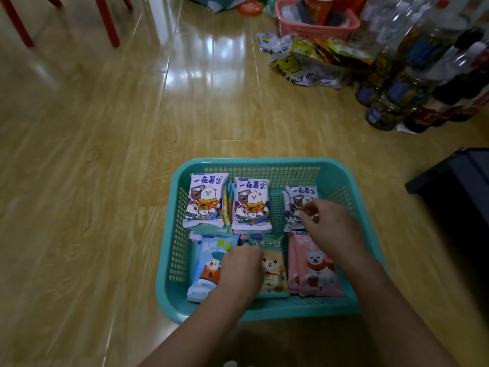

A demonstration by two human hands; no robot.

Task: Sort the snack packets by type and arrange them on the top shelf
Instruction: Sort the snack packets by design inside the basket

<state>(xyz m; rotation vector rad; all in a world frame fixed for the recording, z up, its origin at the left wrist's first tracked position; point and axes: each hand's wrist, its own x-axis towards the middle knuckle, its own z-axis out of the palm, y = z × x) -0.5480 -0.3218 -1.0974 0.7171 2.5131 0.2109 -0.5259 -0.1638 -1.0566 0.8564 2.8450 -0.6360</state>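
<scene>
wood floor (105,154) holds a teal basket (264,312); left hand (239,268) and right hand (328,229) curl over snack packets (251,205), grip unclear.

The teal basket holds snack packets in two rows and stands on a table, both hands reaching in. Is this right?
Not a table: the head view shows the teal basket on the wooden floor. The rest holds: snack packets in two rows, left hand and right hand reaching in.

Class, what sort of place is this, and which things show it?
Probably a room in a home: a glossy wood-plank floor, red chair legs, and bottles and a pink basket set on the floor.
</scene>
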